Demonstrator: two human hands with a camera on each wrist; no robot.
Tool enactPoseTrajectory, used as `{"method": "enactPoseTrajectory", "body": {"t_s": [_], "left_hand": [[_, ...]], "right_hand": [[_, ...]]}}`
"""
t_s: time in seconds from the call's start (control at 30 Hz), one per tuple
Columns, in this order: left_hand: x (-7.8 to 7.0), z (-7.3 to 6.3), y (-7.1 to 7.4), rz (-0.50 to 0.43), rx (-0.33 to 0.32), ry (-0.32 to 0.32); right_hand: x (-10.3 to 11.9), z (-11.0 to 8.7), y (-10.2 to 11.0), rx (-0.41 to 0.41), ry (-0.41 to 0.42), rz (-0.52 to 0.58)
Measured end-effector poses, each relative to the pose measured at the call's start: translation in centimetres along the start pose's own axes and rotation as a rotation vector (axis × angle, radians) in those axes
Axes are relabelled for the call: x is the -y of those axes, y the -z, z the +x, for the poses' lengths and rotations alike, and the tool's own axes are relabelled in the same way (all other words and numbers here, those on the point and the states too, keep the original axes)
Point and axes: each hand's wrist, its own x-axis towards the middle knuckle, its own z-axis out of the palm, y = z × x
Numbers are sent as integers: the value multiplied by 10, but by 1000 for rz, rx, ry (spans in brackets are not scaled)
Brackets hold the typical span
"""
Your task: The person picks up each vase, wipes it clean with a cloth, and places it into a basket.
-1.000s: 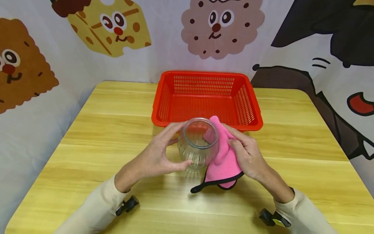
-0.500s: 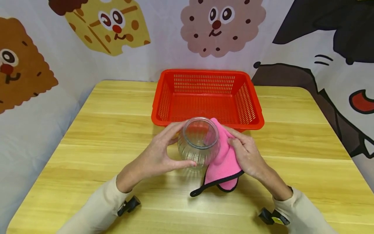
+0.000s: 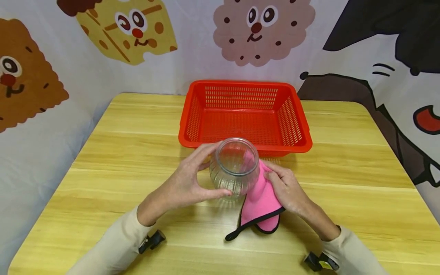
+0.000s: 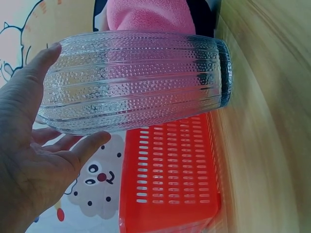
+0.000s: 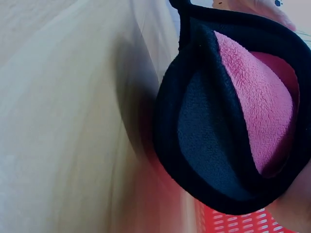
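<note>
A clear ribbed glass vase (image 3: 234,185), with a dotted pattern showing in the left wrist view, stands upright in front of the basket. My left hand (image 3: 182,187) holds its left side, thumb at the near side and fingers round the back. My right hand (image 3: 290,191) pinches a pink cloth (image 3: 262,206) with black edging and a hanging loop, against the vase's right side. Part of the cloth shows pink through the glass. Folded over in the right wrist view, the cloth (image 5: 265,104) also shows a dark side.
Just behind the vase sits a red slotted plastic basket (image 3: 302,143) on the wooden table (image 3: 137,137). A cloth backdrop (image 3: 192,30) printed with cartoon figures hangs along the back and sides of the table.
My right hand has drawn the pink cloth slightly down toward me along the vase's side, and its top corner has dropped. The left hand and vase have barely moved.
</note>
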Motion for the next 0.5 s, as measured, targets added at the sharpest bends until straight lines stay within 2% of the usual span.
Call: {"method": "enactPoseTrajectory", "body": {"t_s": [0.33,0.5], "left_hand": [[-2,-3,0,3,13,14],[-2,-6,-1,7,14,22]], "right_hand": [[-2,-2,0,66,23,-40],[-8,-3,-1,128,58,-139]]}}
